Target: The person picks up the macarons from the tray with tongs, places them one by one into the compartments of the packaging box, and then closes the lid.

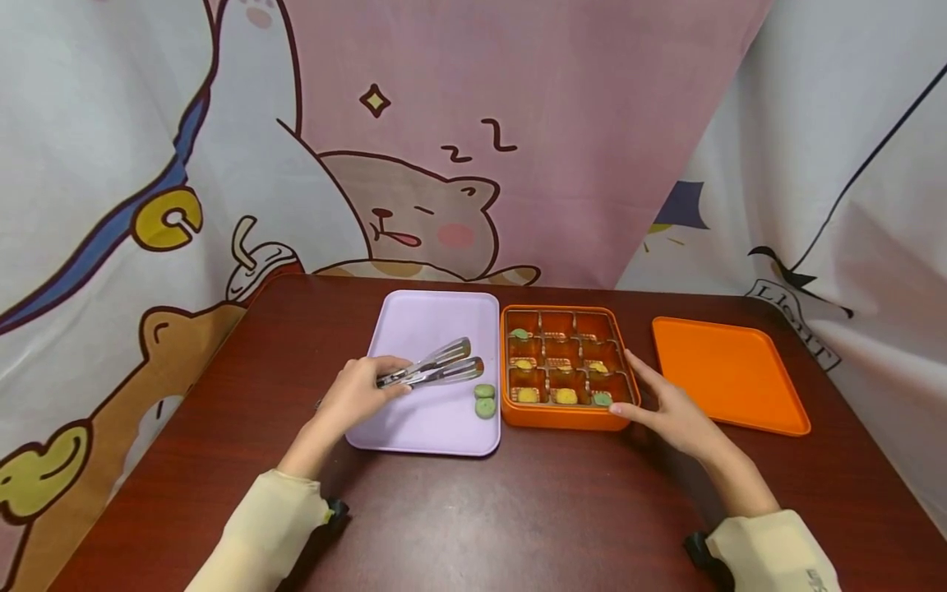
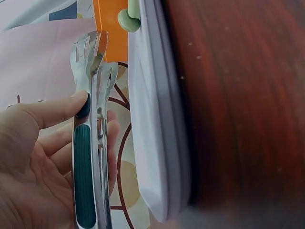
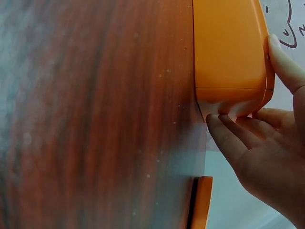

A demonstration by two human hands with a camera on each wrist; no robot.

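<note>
My left hand (image 1: 353, 396) grips metal tongs with dark green handle inserts (image 2: 85, 171), the thumb on one arm and fingers on the other. The tongs' slotted tips stand apart with nothing between them, above a lilac tray (image 1: 414, 427). Two round green pieces, like small cookies (image 1: 484, 407), lie at the tray's right side. An orange box (image 1: 562, 418) with a clear divided insert stands right of the tray. Yellow or green pieces sit in several compartments. At the box's right front corner, my right hand (image 1: 676, 415) holds it, thumb at the rim and fingers against the side.
A flat orange lid or tray (image 1: 732, 378) lies on the brown table (image 1: 562, 510), right of the box. Behind the table hangs a cartoon-printed cloth (image 1: 577, 148), which also runs along both sides.
</note>
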